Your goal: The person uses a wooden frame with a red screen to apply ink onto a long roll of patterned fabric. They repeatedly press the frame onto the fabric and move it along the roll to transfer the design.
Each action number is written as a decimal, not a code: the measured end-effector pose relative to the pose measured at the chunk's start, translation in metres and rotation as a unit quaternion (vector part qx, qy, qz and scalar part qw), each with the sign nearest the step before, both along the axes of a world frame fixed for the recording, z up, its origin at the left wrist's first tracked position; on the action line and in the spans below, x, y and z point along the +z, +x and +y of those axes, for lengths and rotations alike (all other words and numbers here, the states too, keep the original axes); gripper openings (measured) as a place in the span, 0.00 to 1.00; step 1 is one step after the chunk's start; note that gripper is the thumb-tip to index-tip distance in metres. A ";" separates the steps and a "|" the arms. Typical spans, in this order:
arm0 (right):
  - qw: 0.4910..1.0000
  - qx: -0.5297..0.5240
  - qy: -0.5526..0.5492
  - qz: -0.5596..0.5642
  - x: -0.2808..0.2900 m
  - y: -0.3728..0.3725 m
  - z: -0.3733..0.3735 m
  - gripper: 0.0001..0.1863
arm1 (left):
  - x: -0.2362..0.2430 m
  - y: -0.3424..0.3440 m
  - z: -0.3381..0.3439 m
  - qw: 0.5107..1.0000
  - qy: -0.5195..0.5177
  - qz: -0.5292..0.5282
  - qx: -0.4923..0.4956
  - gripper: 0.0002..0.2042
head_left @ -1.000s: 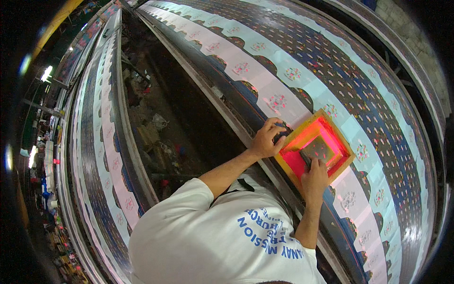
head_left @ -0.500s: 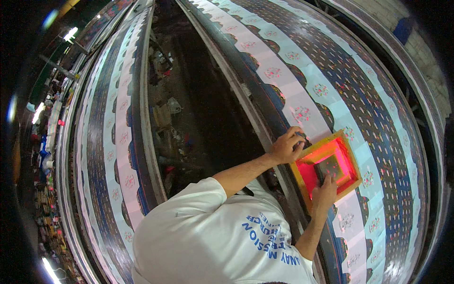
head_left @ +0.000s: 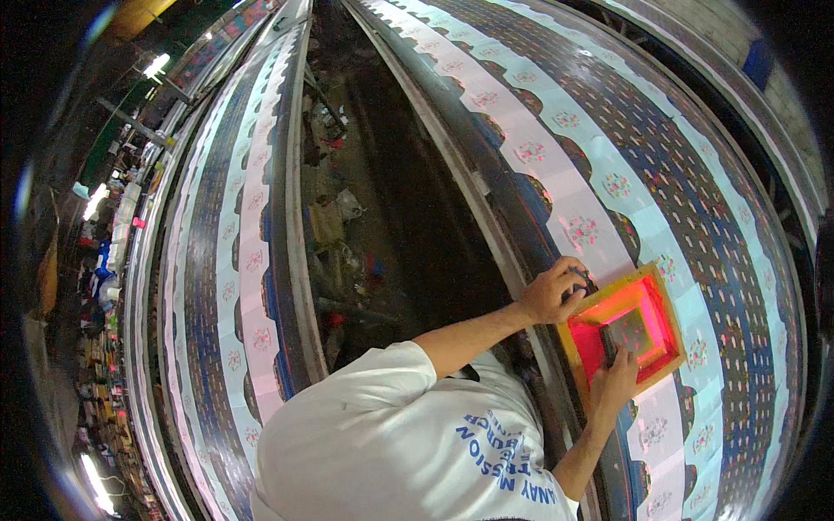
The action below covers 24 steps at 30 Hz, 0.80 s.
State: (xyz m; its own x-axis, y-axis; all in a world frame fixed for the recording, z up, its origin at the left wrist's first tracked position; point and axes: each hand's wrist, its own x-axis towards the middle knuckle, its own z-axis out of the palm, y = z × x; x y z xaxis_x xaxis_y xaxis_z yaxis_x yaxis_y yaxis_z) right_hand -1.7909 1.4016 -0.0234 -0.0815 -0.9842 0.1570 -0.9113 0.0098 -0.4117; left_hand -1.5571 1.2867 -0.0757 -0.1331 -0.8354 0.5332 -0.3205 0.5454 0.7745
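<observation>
A yellow-edged wooden screen-printing frame (head_left: 575,349) lies on the printed cloth, with bright pink-red ink inside it. My right hand (head_left: 615,379) reaches into its near side, fingers closed on a dark, flat squeegee (head_left: 627,334) that rests on the screen. At the frame's far left corner is my left hand (head_left: 556,291), its fingers curled down beside a small dark thing. Whether those fingers grip that thing or the frame's corner is hidden. The pale scalloped cloth (head_left: 599,252) under the frame carries rows of small red-pink flower prints.
The long printing table (head_left: 521,304) curves away ahead, its metal rail at my side. Across a dark aisle (head_left: 391,217) with litter on its floor, a second long table (head_left: 265,347) holds similar cloth. Shelves of clutter (head_left: 104,347) and lit tubes line the far left.
The whole view has shifted, so everything sits a little further right and lower. Both hands keep about the same places at the frame, and the squeegee shows little change.
</observation>
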 end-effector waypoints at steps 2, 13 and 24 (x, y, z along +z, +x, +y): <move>1.000 -0.006 0.014 0.006 0.008 0.003 0.000 0.25 | 0.002 0.000 0.004 1.000 0.026 0.000 -0.003 0.07; 0.999 -0.004 -0.002 0.037 -0.007 -0.010 -0.005 0.23 | 0.002 -0.005 0.001 0.999 0.031 -0.015 0.004 0.11; 0.999 -0.009 0.024 0.020 -0.007 -0.010 -0.005 0.24 | -0.003 -0.001 0.010 0.999 0.048 -0.007 -0.013 0.09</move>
